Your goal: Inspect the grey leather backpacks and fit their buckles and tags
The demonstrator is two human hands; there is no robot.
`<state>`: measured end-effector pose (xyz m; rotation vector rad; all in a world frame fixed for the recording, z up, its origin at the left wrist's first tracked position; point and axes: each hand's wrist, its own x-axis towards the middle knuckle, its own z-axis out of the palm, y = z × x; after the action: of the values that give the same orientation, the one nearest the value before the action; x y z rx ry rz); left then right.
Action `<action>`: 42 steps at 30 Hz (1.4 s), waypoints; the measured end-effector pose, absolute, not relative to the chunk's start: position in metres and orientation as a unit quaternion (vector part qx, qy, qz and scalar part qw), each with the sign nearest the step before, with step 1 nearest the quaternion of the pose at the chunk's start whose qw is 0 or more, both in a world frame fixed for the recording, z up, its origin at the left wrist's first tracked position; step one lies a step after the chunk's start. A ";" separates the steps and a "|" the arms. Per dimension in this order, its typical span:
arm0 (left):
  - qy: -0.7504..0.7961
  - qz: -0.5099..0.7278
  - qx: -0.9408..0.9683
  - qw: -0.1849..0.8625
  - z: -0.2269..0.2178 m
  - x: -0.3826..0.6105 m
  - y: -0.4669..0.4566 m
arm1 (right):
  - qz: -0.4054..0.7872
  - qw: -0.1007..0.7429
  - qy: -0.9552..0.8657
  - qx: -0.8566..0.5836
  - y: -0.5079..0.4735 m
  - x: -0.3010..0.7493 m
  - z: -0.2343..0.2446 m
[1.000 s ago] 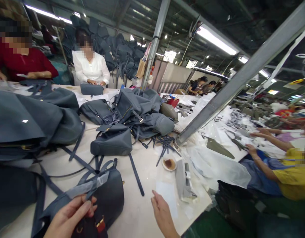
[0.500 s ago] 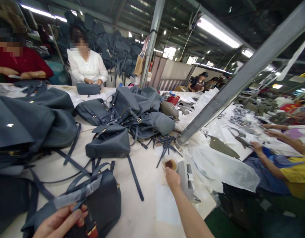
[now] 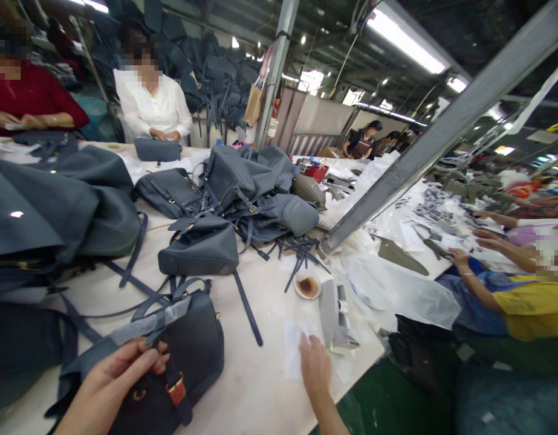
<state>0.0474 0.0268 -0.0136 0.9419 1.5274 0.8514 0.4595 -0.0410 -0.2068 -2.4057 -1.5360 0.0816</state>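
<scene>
A dark blue backpack (image 3: 197,344) with a gold buckle lies at the front left of the table. My left hand (image 3: 115,377) is closed on it, thumb and fingers pinching a strap near the top; a strip of clear film wraps the handle beside them. Over a white sheet of paper (image 3: 291,344) is my right hand (image 3: 315,365), its fingers stretched out and slightly apart, and I see nothing held. Just beyond it stand a small white dish (image 3: 297,285) with brown stuff inside and a grey tape dispenser (image 3: 329,311).
More dark blue bags (image 3: 201,244) are heaped mid-table and at left. A slanted metal post (image 3: 396,163) rises from the table's right side, near plastic sheeting (image 3: 396,296). Co-workers in red (image 3: 47,96), white (image 3: 156,109) and yellow (image 3: 528,308) work around.
My right hand has drawn back from the dish towards me, down to the paper, and its fingers have opened. The left hand keeps its pinch on the strap; the backpack's buckle shows more.
</scene>
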 end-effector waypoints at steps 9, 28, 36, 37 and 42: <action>0.611 0.352 0.412 0.577 0.001 0.053 0.027 | 0.076 0.208 -0.523 -0.823 -0.027 0.469 -0.199; 0.484 0.367 0.277 0.744 0.026 0.060 0.016 | 0.702 0.343 -0.360 -0.509 -0.033 0.368 -0.066; 0.442 0.435 0.289 0.730 0.028 0.062 0.008 | 0.646 0.263 -0.522 -0.491 -0.004 0.265 -0.010; 0.439 0.438 0.287 0.730 0.028 0.061 0.008 | 0.597 0.260 -0.564 -0.508 -0.002 0.264 -0.009; 0.442 0.434 0.236 0.749 0.031 0.055 0.008 | 0.486 0.195 -0.666 -0.531 -0.002 0.287 -0.011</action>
<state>0.0551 0.0083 0.0314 0.5149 0.9657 0.9477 0.2872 -0.0016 -0.0106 -1.4898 -1.8674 1.3623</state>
